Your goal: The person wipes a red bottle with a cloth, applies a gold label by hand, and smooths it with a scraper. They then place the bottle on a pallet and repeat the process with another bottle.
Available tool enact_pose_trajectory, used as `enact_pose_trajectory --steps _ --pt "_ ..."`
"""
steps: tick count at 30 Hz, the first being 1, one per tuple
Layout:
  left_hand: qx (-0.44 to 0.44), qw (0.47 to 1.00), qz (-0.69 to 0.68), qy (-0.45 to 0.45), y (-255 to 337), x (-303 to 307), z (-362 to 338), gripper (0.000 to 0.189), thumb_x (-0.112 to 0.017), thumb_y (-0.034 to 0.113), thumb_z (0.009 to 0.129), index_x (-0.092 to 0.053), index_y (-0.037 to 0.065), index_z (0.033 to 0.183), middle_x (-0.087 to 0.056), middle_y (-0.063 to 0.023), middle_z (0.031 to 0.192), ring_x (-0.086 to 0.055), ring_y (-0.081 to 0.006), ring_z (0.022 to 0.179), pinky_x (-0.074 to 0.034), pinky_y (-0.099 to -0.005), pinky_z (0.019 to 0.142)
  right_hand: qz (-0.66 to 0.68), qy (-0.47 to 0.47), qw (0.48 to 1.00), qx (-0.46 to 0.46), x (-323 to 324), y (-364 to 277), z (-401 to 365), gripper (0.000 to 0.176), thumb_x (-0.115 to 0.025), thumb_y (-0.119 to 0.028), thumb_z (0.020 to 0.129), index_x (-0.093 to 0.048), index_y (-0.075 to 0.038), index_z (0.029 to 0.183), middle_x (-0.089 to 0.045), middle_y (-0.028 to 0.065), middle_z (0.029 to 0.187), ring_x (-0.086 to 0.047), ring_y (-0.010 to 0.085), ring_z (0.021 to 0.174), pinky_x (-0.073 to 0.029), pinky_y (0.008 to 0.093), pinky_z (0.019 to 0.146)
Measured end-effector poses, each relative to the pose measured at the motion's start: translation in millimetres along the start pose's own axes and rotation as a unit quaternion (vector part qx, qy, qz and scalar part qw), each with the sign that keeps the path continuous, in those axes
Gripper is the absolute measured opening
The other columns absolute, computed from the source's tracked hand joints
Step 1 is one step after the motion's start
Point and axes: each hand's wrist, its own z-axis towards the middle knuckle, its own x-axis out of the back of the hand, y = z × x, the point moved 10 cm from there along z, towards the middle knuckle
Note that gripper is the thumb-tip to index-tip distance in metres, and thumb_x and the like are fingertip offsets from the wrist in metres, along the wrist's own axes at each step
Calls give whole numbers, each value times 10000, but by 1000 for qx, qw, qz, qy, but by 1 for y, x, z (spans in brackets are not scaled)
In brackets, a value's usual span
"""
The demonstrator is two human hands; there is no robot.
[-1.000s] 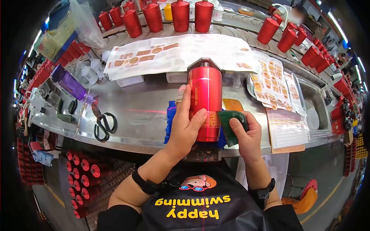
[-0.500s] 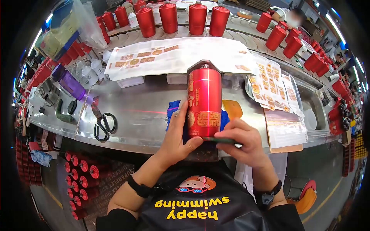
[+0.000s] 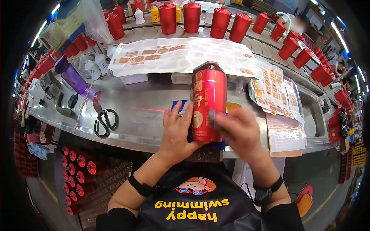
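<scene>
A shiny red bottle (image 3: pixel 212 90) with gold print lies in a dark angular cradle, its base toward me. Along its left side rests my left hand (image 3: pixel 176 129), fingers against the wall and thumb at the base, holding it. My right hand (image 3: pixel 243 131) is blurred and closed around a dark green flat scraper (image 3: pixel 220 124), whose edge lies against the bottle's lower right face. Bunched blue cloth (image 3: pixel 177 106) shows behind my left fingers. Part of a yellow-orange scraper (image 3: pixel 233 106) is visible beyond my right hand.
Black-handled scissors (image 3: pixel 102 119) and a purple bottle (image 3: pixel 71 77) are on the left. A sheet of gold decals (image 3: pixel 162 54) spans the back; more decal sheets (image 3: pixel 275 90) lie right, beside a sink (image 3: pixel 314 111). Red bottles (image 3: pixel 192 17) stand on a conveyor behind.
My right hand with the scraper has moved up from the bottle's base onto its right face. The bottle's print has shifted leftward. Bottles on the conveyor have moved right.
</scene>
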Motion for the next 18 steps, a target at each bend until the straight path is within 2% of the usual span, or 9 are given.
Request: enact_pose_trajectory --steps 3,5,6,7,11,13,14,15,18 --pt "-4 1000 13 13 3 3 -1 1046 -809 468 711 -307 -41 1475 -511 -207 1367 -359 -453 1344 -188 -615 1114 269 -157 945 -103 -15 -4 -4 251 -767 -52 745 -689 -65 984 -603 80 855 -598 265 757 -473 348 671" --pt "-1 999 -21 28 2 3 -1 1043 -812 475 705 -322 -43 1466 -511 -209 1363 -362 -452 1339 -193 -615 1109 233 -129 948 -176 -19 32 1 218 -765 -80 788 -690 -48 990 -606 90 849 -591 242 708 -469 335 636" --pt "2 999 -38 34 1 1 -2 1039 -812 478 704 -328 -42 1462 -506 -210 1368 -363 -451 1337 -195 -615 1108 201 -51 942 -263 -15 57 -4 219 -761 -71 791 -693 -46 998 -600 97 831 -582 223 675 -463 330 612" --pt "7 998 -53 41 -1 -1 -3 1035 -812 481 703 -335 -42 1459 -501 -210 1373 -364 -449 1335 -196 -615 1107 68 25 978 -194 8 50 9 202 -753 -71 802 -692 -43 993 -593 90 814 -576 210 679 -456 331 609" --pt "5 998 -47 40 -7 -5 -5 1025 -810 495 697 -360 -42 1445 -543 -212 1317 -371 -441 1328 -195 -617 1104 258 -141 944 -148 -22 22 8 190 -752 -82 813 -689 -44 988 -586 92 807 -578 224 679 -456 337 608" --pt "17 999 -27 14 -4 -1 -3 1023 -808 504 695 -369 -42 1440 -578 -210 1259 -372 -440 1326 -193 -618 1103 226 -22 931 -287 -19 66 -1 175 -750 -95 817 -684 -40 969 -591 95 804 -574 241 670 -461 336 602" --pt "22 1000 -15 4 -1 3 0 1022 -806 508 694 -374 -42 1438 -595 -209 1230 -373 -439 1325 -191 -619 1103 50 58 978 -193 7 60 11 168 -751 -105 821 -679 -33 955 -605 95 812 -572 236 665 -464 335 600" --pt "5 1000 4 15 2 11 3 1022 -805 513 694 -376 -45 1436 -606 -207 1205 -374 -436 1326 -188 -619 1103 6 38 984 -177 11 52 14 183 -756 -106 821 -680 -32 970 -619 97 824 -577 215 671 -463 328 601" --pt "-20 999 27 37 11 21 6 1012 -793 529 699 -393 -50 1426 -616 -207 1173 -377 -418 1328 -170 -617 1109 311 -127 923 -188 -26 29 3 199 -756 -96 822 -673 -24 989 -627 97 833 -603 202 710 -470 314 626"
